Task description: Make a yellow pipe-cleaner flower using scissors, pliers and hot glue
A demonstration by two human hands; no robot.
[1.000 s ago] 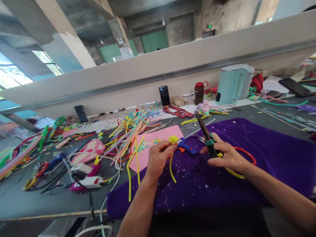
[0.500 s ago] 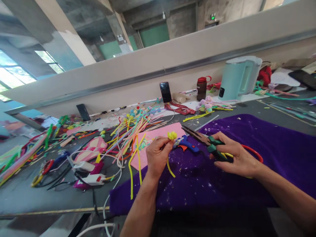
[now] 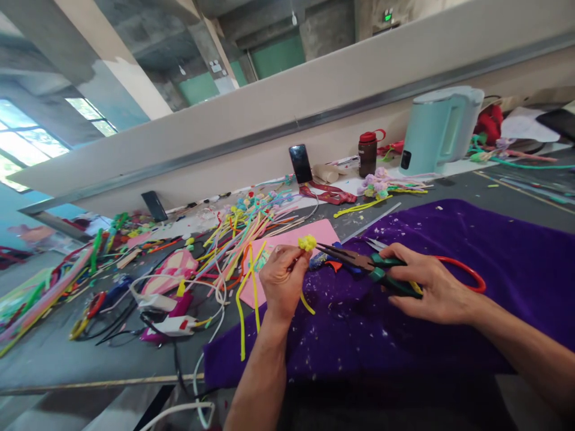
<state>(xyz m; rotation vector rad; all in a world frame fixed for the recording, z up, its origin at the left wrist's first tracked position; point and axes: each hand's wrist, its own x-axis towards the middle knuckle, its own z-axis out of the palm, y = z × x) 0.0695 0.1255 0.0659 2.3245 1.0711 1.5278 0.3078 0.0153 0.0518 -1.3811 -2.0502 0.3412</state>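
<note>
Between the thumb and fingers of my left hand [image 3: 284, 280] is a small yellow pipe cleaner flower [image 3: 307, 242], its yellow stem hanging below the hand. My right hand [image 3: 433, 284] is wrapped round green-handled long-nose pliers [image 3: 354, 257], whose jaws point left and reach close to the flower; whether they touch it I cannot tell. Scissors with a red handle [image 3: 467, 272] lie by my right hand, partly hidden by it. Behind the pliers, a blue glue gun [image 3: 320, 260] with an orange trigger is partly covered. Under both hands spreads a purple cloth [image 3: 359, 335].
A pink mat [image 3: 323, 231] adjoins the cloth. Pipe cleaners [image 3: 251, 224] pile up behind my left hand. White cables and a power strip [image 3: 179, 325] lie left. A phone [image 3: 300, 163], a red-capped bottle [image 3: 367, 157] and a light-blue kettle [image 3: 433, 134] stand along the wall.
The pliers have moved left and slightly down, bringing their jaws up to the yellow flower and across the glue gun. The scissors' blades have come into sight behind them.
</note>
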